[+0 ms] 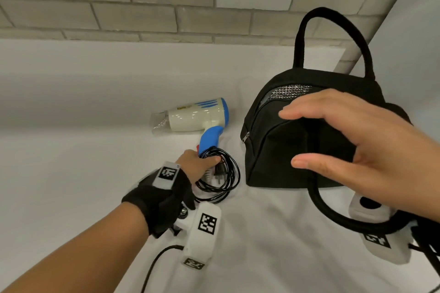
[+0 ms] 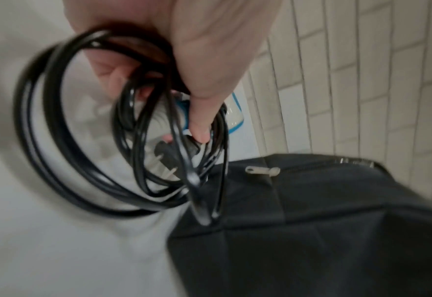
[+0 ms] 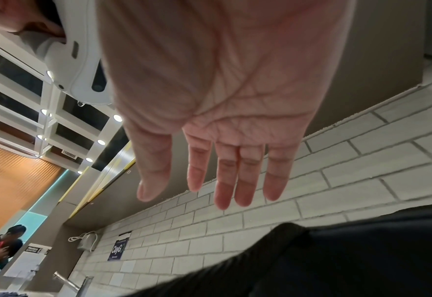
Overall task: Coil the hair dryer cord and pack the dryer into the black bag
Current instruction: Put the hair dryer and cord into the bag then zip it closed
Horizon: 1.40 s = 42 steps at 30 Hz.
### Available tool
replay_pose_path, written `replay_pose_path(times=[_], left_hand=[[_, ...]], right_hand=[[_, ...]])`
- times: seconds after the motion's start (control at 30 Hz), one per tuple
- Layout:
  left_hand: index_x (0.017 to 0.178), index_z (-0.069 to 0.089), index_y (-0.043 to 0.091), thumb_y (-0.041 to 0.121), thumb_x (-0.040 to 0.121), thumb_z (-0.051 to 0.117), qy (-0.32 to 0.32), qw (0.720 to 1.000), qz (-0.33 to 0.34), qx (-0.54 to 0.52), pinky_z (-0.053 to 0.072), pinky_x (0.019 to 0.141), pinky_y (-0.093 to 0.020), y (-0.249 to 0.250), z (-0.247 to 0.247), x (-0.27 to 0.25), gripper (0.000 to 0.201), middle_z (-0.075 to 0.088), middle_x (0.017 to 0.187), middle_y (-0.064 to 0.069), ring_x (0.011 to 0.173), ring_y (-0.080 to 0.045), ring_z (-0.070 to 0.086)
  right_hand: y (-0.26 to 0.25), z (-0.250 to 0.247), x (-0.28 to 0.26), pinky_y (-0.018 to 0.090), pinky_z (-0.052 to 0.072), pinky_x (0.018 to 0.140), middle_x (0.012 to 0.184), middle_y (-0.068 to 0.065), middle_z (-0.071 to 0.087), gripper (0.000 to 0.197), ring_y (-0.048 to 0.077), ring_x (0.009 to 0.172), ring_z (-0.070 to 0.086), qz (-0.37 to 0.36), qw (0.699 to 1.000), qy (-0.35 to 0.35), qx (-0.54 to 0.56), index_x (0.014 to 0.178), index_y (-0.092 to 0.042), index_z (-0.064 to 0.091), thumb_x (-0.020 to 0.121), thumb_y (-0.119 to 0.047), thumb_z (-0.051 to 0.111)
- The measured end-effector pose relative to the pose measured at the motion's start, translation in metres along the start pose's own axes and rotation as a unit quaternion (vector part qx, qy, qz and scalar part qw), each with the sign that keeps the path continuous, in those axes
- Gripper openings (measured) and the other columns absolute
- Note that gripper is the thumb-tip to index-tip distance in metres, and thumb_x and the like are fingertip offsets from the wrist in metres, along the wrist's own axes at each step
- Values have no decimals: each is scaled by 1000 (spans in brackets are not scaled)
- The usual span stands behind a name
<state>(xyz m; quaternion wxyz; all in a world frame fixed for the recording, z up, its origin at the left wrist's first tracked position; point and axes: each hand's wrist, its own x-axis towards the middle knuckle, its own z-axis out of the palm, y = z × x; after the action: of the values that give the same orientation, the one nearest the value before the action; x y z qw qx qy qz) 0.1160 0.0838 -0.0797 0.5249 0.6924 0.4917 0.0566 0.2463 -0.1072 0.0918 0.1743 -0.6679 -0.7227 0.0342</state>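
A cream hair dryer (image 1: 192, 115) with a blue handle lies on the white counter (image 1: 83, 107), nozzle to the left. Its black cord (image 1: 223, 173) is coiled in loops just below the handle, plug (image 1: 217, 171) inside the loops. My left hand (image 1: 197, 164) grips the coiled cord (image 2: 87, 140), fingers curled round the strands in the left wrist view. The black bag (image 1: 297, 145) stands to the right, zip closed, one handle up. My right hand (image 1: 352, 150) hovers above the bag with fingers (image 3: 225, 180) straight and spread, holding nothing.
A grey brick wall (image 1: 142, 0) backs the counter. The bag's lower handle (image 1: 333, 219) loops toward me under my right wrist. In the right wrist view a tap (image 3: 67, 281) and other people (image 3: 3, 245) show far off to the left.
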Motion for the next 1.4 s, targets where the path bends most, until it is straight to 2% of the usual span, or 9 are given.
replay_pose_path(times=[0.13, 0.23, 0.4, 0.63, 0.77, 0.87, 1.03, 1.2, 1.4], left_hand=[[46, 58, 15, 22, 82, 58, -34, 989, 8, -143, 42, 55, -21, -7, -14, -9, 37, 54, 44, 2, 45, -14, 50], [56, 52, 9, 10, 85, 53, -60, 967, 6, -246, 39, 38, -12, -11, -17, -20, 30, 52, 44, 0, 34, -7, 47], [73, 54, 8, 2, 84, 53, 9, 970, 72, -231, 44, 40, -20, -14, -31, -32, 13, 57, 47, 3, 41, -9, 53], [81, 46, 20, 14, 75, 60, 64, 949, 259, -170, 37, 40, -22, 45, -59, -69, 17, 47, 43, 6, 40, -11, 41], [86, 48, 21, 8, 81, 54, 8, 914, 356, -194, 40, 42, -17, 100, -43, -101, 16, 49, 44, 4, 41, -9, 46], [93, 50, 20, 12, 77, 58, -32, 898, 397, -189, 46, 47, -16, 126, -25, -117, 20, 59, 57, 7, 48, -5, 55], [117, 41, 24, 27, 69, 54, -36, 897, 430, -100, 51, 59, -18, 139, -5, -124, 50, 61, 98, 3, 73, -1, 60], [118, 38, 19, 35, 72, 51, -32, 890, 454, -32, 51, 74, -29, 157, 0, -135, 51, 61, 105, 3, 89, -5, 61], [116, 38, 15, 32, 81, 55, -42, 884, 465, 25, 53, 73, -42, 175, 5, -144, 43, 63, 97, -6, 84, -20, 64]], right_hand=[[0, -3, -3, 11, 33, 96, 116, -31, 45, 48, -11, 116, 37, 34, 999, -9, 5, 120, -44, 39, 74, -59, 44], [10, -8, -6, 13, 37, 81, 110, -36, 42, 50, -10, 108, 38, 78, 996, 14, -32, 119, -46, 38, 72, -64, 41], [47, -23, -16, 26, 36, 80, 107, -29, 41, 75, 0, 101, 38, 206, 975, 19, -76, 124, -37, 45, 59, -74, 38], [36, -27, -15, 23, 47, 83, 114, -46, 44, 68, -4, 109, 49, 183, 976, 39, 114, 107, -67, 41, 44, -91, 42], [10, -12, 2, 7, 36, 96, 124, -40, 44, 91, -15, 119, 39, 118, 955, 13, 270, 121, -61, 30, 38, -79, 63], [-9, 1, 15, 17, 46, 92, 121, -29, 54, 110, -5, 113, 53, 92, 904, 33, 415, 126, -53, 29, 31, -49, 84], [-12, 3, 17, 18, 54, 59, 89, -14, 69, 65, 7, 74, 69, 87, 840, 213, 492, 108, -29, 53, 47, -25, 75], [-8, -9, 10, 14, 51, 70, 86, -14, 71, 72, 5, 83, 68, 73, 850, 272, 445, 98, -30, 58, 31, -32, 83], [-1, -29, 2, 26, 53, 78, 93, -6, 72, 62, 12, 88, 68, 93, 897, 304, 306, 93, -30, 64, 42, -65, 73]])
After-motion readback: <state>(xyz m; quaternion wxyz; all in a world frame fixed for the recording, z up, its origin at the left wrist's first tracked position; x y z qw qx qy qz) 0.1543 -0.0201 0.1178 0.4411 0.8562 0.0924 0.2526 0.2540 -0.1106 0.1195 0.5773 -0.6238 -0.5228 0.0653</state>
